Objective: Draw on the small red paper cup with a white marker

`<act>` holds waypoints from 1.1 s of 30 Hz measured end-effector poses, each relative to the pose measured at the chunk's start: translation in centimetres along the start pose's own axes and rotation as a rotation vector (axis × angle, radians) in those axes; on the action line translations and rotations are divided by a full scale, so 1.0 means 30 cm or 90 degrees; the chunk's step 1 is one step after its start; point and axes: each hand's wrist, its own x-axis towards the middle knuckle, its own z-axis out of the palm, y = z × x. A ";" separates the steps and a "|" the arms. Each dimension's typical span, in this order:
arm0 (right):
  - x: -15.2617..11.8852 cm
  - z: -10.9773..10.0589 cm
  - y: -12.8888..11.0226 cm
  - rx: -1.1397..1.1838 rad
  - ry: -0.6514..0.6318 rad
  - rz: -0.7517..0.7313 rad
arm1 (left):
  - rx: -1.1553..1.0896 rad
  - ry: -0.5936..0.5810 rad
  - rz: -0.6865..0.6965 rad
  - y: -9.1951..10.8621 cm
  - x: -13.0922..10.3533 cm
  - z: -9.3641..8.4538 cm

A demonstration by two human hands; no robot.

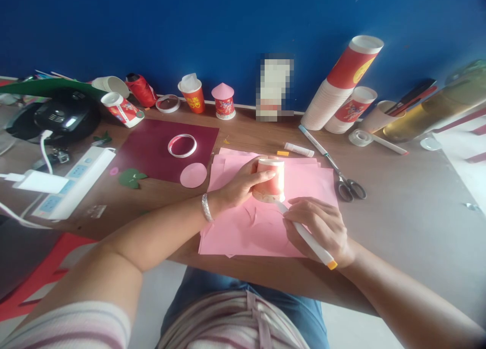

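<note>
My left hand (pixel 245 182) is closed around a red-and-white paper cup (pixel 269 186), its thumb across the side. The cup's narrower end faces up, and its lower rim band is pale with faint marks. In my right hand (pixel 321 225) is a white marker (pixel 313 242) with a yellow end, gripped like a pen. Its tip is at the cup's lower edge; whether it touches I cannot tell. Both hands are over a stack of pink paper (pixel 243 237). Beyond the cup lie a white capped stick (pixel 299 150) and a small yellow cap (pixel 283 153).
Scissors (pixel 351 187) and a blue-capped marker (pixel 313 140) lie right of the paper. Behind stand stacked paper cups (pixel 326 103) and a cup with a pink cone roof (pixel 224 101). Left are a maroon sheet (pixel 152 151), a cup ring (pixel 182 145), a pink disc (pixel 193 175) and a power strip (pixel 76 182).
</note>
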 end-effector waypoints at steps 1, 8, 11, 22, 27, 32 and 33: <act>0.000 0.000 -0.001 0.000 -0.001 0.000 | -0.001 0.002 0.000 0.000 0.000 0.000; -0.003 0.000 -0.003 -0.001 0.001 0.002 | -0.004 -0.001 0.010 0.005 0.003 0.006; -0.004 -0.005 -0.002 0.012 -0.006 -0.012 | 0.003 0.004 0.011 0.005 0.000 0.004; -0.065 0.002 0.080 0.108 0.042 0.239 | 0.174 0.065 0.113 0.007 -0.017 -0.009; -0.055 0.026 0.146 0.322 0.171 0.507 | 0.167 -0.050 0.096 0.003 -0.018 -0.018; -0.047 0.032 0.220 0.434 0.305 0.648 | 0.160 0.100 0.124 0.014 -0.003 -0.040; -0.048 0.031 0.232 0.444 0.321 0.665 | 0.176 0.144 0.111 0.023 0.002 -0.044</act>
